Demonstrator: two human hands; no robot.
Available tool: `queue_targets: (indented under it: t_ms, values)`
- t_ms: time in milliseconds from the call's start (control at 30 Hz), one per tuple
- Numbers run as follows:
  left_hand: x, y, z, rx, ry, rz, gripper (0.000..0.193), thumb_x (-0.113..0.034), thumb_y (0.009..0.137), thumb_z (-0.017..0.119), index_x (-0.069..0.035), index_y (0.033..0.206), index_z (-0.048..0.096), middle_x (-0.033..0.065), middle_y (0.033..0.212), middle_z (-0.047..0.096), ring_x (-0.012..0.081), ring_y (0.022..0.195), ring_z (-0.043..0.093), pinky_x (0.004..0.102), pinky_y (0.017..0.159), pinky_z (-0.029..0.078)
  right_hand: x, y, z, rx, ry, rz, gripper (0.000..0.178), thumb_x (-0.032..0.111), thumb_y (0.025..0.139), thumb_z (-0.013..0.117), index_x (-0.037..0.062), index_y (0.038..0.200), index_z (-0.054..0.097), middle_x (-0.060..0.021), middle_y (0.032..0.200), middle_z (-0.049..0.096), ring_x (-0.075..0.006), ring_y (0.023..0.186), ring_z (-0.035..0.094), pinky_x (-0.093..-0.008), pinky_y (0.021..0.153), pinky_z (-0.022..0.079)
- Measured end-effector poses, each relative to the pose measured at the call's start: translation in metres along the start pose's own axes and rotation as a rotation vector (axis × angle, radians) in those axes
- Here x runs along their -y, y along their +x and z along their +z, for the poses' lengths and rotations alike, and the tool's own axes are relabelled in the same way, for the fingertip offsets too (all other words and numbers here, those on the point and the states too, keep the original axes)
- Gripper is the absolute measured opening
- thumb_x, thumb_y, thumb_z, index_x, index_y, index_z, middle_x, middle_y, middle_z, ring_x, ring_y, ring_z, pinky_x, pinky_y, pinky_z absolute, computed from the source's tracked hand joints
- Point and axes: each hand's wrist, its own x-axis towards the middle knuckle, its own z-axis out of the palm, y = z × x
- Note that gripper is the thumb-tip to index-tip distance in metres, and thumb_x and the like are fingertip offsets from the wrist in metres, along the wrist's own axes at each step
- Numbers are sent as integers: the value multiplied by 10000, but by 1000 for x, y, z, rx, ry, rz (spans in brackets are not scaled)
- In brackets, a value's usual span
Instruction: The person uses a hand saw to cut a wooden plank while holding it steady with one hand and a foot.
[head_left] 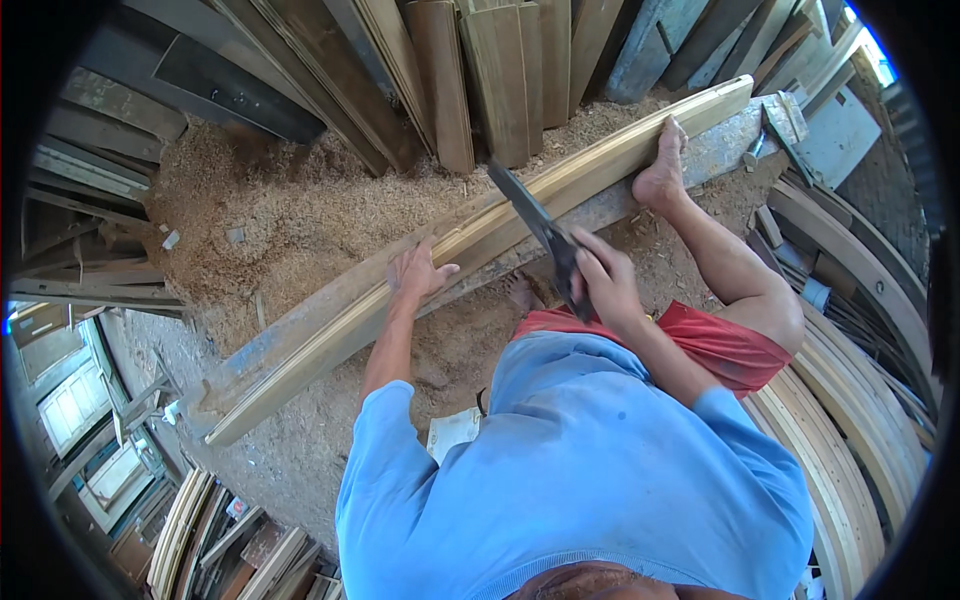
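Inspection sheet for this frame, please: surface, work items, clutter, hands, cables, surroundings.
Surface: ground covered in sawdust.
Work items: long pale curved wooden strip lying on a grey beam; dark-bladed hand tool over the strip.
Clutter: small offcuts on the sawdust.
Hands: left hand pressed flat on the strip; right hand gripping the tool's handle; a bare foot braces the strip.
Cables: nothing seen.
Surroundings: leaning planks behind; stacked curved strips at right.

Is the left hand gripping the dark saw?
No, the left hand lies flat on the long pale wooden plank; the right hand grips the dark flat-bladed saw.
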Motion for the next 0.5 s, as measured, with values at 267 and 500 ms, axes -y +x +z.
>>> queue_targets:
  t_ms: [267,500]
  values:
    - [2,5,0,-54,-31,41,834,-538,770,841,-217,1477,537,157,1273,702,337,1263,621,471,1099,438,38,-113,-45,-166,174,33,441,145,1048,550,-59,1438,529,-16,732,589,-74,614,543,-240,583,465]
    - [10,2,14,-104,-34,7,817,-480,750,868,-187,1450,564,158,1281,690,329,1275,602,491,1107,412,50,-78,-67,-342,159,-206,433,172,1042,582,-41,1419,552,10,719,556,-51,607,505,-228,588,463]
